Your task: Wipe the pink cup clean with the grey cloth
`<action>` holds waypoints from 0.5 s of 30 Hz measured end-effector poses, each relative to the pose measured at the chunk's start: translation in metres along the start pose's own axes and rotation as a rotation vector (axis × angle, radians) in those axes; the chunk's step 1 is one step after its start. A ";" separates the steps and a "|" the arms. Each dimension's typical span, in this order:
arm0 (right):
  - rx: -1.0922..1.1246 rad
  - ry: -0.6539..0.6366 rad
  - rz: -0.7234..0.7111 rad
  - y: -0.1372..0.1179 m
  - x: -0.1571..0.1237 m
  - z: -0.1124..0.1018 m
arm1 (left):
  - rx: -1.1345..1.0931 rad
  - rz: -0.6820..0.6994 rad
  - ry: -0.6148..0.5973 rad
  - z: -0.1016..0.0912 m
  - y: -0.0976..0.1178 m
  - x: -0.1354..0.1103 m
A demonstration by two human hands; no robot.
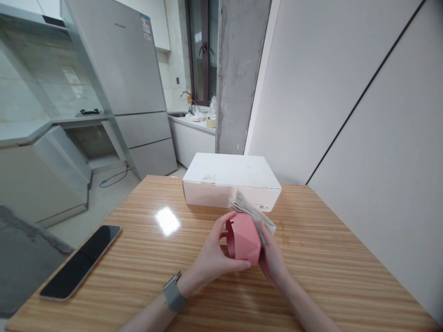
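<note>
Tilted on its side above the table is a pink faceted pot, hollow, with its open mouth facing left and a small notch in the rim. My left hand grips it at that rim, thumb along the near side and some fingers reaching into the opening. A folded grey cloth lies against the pot's right, base side. My right hand is closed on the cloth, pressing it to the pot; part of its fingers is hidden behind them. A watch with a grey band sits on my left wrist.
A white cardboard box stands behind the pot on the wood-grain table. At the left edge lies a black-screened phone. Beyond are a fridge, a sink counter and a white wall on the right.
</note>
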State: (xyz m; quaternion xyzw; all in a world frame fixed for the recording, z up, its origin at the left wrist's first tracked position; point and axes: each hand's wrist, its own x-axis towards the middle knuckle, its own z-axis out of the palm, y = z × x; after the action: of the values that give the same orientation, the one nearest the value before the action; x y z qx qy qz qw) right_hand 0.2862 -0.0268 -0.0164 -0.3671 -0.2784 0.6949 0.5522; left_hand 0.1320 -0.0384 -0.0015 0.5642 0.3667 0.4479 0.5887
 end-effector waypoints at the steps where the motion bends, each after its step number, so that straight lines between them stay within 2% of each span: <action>1: 0.007 -0.010 -0.010 0.000 0.000 0.001 | -0.005 -0.011 0.003 0.000 0.001 0.000; 7: -0.009 -0.011 -0.053 0.002 -0.002 0.002 | -0.054 0.012 0.097 0.003 0.001 0.001; 12: -0.047 -0.140 -0.232 0.006 -0.002 0.002 | -0.212 -0.021 0.142 -0.002 -0.006 0.007; 15: -0.119 -0.198 -0.307 0.009 -0.002 0.001 | -0.319 -0.094 0.145 -0.006 -0.011 0.009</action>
State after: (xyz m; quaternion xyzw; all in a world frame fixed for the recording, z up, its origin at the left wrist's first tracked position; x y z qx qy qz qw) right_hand 0.2809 -0.0309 -0.0229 -0.2824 -0.4246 0.6175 0.5989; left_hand 0.1304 -0.0269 -0.0122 0.4124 0.3583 0.5119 0.6630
